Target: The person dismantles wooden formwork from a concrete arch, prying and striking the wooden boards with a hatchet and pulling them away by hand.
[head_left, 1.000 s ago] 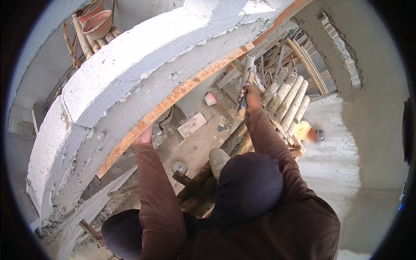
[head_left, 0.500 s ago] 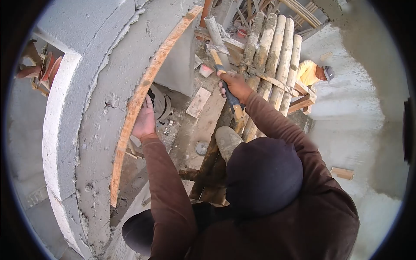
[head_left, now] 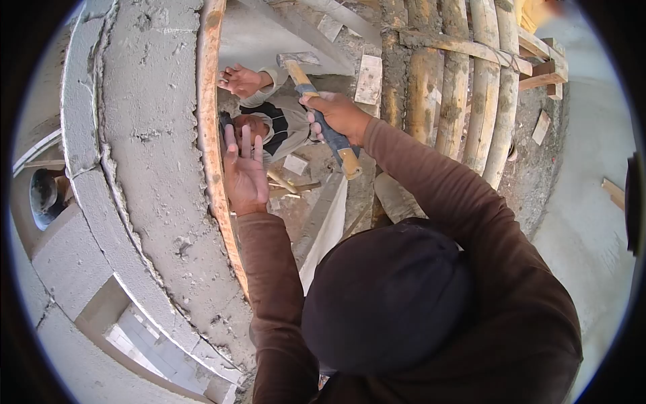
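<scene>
My right hand (head_left: 338, 120) is wrapped round the dark-taped wooden handle of a hammer (head_left: 323, 114); its metal head points up and left. My left hand (head_left: 247, 176) is raised with palm up and fingers spread, holding nothing, close beside the orange-brown wooden strip (head_left: 212, 114). That strip runs along the edge of a rough grey mortar surface (head_left: 151, 128). Below, just beyond my left fingertips, a co-worker (head_left: 286, 128) in a light and dark top looks up, with one hand (head_left: 243, 82) raised near the strip.
Several bamboo or wooden poles (head_left: 454, 87) form a scaffold at the upper right, tied by a crosspiece (head_left: 464, 47). Pale blocks (head_left: 101, 229) border the mortar on the left. Part of another person in yellow (head_left: 535, 13) shows at the top right. A pale board (head_left: 369, 79) lies below.
The view has swung toward the left and down, bringing the co-worker below into sight. My left hand has come off the strip's underside and opened out; my right hand still holds the hammer.
</scene>
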### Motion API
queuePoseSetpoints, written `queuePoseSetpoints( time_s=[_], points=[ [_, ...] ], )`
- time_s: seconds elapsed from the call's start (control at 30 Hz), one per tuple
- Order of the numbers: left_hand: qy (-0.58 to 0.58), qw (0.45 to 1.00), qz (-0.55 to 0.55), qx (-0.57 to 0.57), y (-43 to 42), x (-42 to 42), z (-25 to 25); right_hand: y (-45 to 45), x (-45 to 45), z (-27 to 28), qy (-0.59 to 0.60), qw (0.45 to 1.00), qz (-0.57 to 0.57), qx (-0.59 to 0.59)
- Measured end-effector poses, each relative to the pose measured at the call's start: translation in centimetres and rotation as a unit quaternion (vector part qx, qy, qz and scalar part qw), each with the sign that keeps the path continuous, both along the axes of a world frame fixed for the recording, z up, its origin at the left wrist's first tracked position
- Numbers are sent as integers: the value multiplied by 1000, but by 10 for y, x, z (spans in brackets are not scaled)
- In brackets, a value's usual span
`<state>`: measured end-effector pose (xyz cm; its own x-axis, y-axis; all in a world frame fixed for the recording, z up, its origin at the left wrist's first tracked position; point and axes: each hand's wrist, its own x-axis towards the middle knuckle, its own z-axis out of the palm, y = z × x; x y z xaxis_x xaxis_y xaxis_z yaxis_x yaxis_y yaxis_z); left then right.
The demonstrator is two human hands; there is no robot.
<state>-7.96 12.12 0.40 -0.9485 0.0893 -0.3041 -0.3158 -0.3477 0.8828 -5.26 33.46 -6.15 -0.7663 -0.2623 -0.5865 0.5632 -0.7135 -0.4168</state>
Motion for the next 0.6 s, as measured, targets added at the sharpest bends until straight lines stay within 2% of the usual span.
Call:
queuePoseSetpoints(
  time_s=[0.03, 0.13, 0.17, 0.23, 0.27, 0.43, 0.5, 0.6],
  points=[
    [-3, 1000, -7, -17, 5, 0, 3, -3, -2, -4, 4, 1000, 5, 10],
    [37, 970, 102, 217, 17, -7, 10, -9, -2, -14, 6, 1000, -5, -14],
    [32, 974, 99, 203, 17, -10, 9, -13, -2, -17, 12, 1000, 0, -14],
    [9, 907, 155, 391, 19, -15, 10, -17, -3, -16, 20, 999, 0, -49],
    [9, 891, 172, 420, 21, -17, 11, -16, -4, -16, 33, 997, 0, -68],
    [-8, 912, 190, 363, 13, -22, 12, -30, -11, -10, 44, 987, -30, -149],
    [-30, 888, 204, 412, 16, -21, 16, -35, -20, -9, 20, 981, -58, -182],
    [-39, 894, 217, 389, 23, -19, 19, -37, -36, -3, -10, 975, -86, -207]
  ],
)
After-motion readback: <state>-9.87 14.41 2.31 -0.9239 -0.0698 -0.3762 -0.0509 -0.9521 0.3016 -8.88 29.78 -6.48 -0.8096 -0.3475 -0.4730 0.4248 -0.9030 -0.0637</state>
